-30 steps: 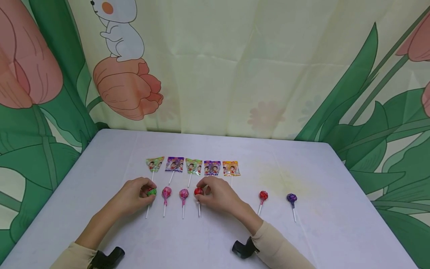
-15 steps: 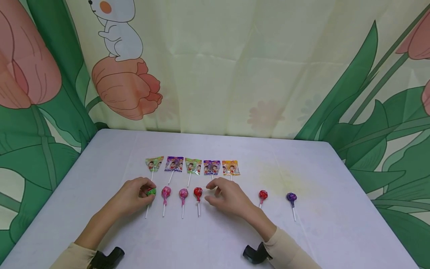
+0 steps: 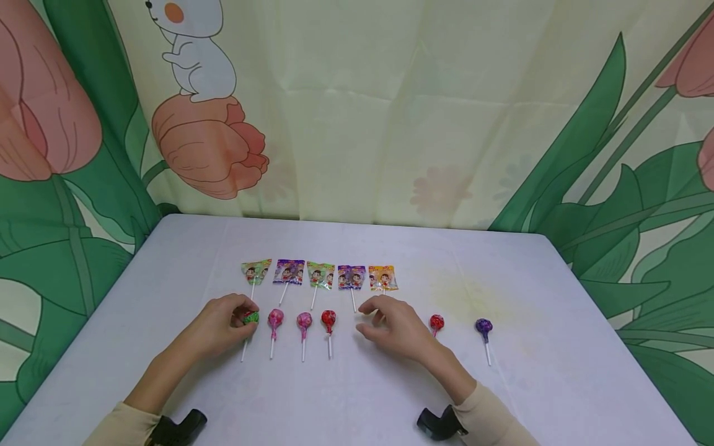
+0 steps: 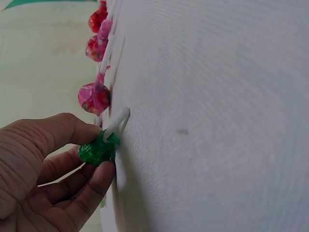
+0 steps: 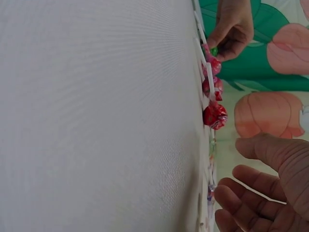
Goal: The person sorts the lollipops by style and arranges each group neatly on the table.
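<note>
On cloth (image 3: 334, 402), 5 flat (image 3: 321, 274), 6 round lollipops (image 4: 96, 152), left grip (image 3: 223, 324) pinching 1, right grip (image 3: 397, 329) parted, empty

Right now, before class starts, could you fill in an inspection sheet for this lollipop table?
Surface: white table, faint yellowish patch right of the middle.
Job's things: five flat-packet lollipops in a back row; in front, a green lollipop, two pink lollipops and a red lollipop; farther right, a second red lollipop, partly hidden, and a purple lollipop.
Clutter: nothing seen.
Hands: left hand pinches the green lollipop; right hand holds nothing, just right of the front row.
Cables: nothing seen.
Surroundings: backdrop printed with tulips and a white animal; black devices at both wrists.
</note>
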A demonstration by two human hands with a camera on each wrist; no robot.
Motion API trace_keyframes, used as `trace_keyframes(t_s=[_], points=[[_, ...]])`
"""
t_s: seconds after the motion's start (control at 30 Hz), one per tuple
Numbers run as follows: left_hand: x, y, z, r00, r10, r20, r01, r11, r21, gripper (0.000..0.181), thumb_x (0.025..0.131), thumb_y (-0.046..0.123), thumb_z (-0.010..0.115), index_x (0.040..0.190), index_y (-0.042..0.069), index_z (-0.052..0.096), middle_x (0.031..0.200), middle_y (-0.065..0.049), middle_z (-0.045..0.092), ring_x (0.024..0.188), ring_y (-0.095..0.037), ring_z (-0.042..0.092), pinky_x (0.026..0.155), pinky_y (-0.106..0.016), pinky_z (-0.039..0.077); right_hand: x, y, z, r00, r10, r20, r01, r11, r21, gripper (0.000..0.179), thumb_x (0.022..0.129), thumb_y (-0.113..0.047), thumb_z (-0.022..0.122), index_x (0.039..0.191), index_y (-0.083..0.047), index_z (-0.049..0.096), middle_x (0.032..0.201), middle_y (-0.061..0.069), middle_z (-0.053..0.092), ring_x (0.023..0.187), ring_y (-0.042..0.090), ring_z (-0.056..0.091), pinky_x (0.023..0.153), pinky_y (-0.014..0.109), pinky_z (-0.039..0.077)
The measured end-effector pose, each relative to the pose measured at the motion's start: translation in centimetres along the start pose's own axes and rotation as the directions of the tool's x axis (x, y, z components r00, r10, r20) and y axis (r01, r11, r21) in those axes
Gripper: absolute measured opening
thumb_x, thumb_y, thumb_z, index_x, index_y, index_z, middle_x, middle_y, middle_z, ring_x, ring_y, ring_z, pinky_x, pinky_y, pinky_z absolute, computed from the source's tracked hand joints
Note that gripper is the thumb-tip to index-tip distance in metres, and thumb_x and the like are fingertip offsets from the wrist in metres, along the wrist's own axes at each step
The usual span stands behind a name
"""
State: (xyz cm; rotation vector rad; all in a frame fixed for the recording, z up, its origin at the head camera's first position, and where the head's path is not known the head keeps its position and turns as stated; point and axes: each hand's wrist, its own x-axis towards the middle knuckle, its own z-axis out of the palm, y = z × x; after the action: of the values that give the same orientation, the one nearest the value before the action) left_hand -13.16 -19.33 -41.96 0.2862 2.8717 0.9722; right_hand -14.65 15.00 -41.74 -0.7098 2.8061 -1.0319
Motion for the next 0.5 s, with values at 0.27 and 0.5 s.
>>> trace_keyframes(t_s=[0.27, 0.5], points=[[0.0, 0.0, 0.0, 1.0, -0.004, 0.002, 0.004, 1.0, -0.004, 0.025, 0.084, 0.005, 0.08, 0.106, 0.0, 0.069, 0.091, -0.003, 0.063, 0.081, -0.017, 0.055, 0.068, -0.028, 0.056, -0.4, 0.6, -0.5, 1.0, 0.015, -0.011, -0.015, 1.0, 0.0, 0.025, 0.09, -0.019, 0.078, 0.112, -0.009, 0.072, 0.104, 0.0, 0.072, 0.087, 0.015, 0.064, 0.078, 0.03, 0.054], [0.0, 0.0, -0.1, 1.0, -0.003, 0.006, 0.003, 1.0, -0.004, 0.025, 0.084, 0.006, 0.08, 0.106, -0.001, 0.069, 0.092, -0.003, 0.064, 0.081, -0.017, 0.056, 0.069, -0.029, 0.056, -1.0, 1.4, -1.1, 0.998, 0.047, -0.032, -0.047, 0.999, 0.0, 0.025, 0.09, -0.02, 0.079, 0.112, -0.009, 0.072, 0.106, 0.0, 0.073, 0.088, 0.015, 0.064, 0.078, 0.031, 0.055]])
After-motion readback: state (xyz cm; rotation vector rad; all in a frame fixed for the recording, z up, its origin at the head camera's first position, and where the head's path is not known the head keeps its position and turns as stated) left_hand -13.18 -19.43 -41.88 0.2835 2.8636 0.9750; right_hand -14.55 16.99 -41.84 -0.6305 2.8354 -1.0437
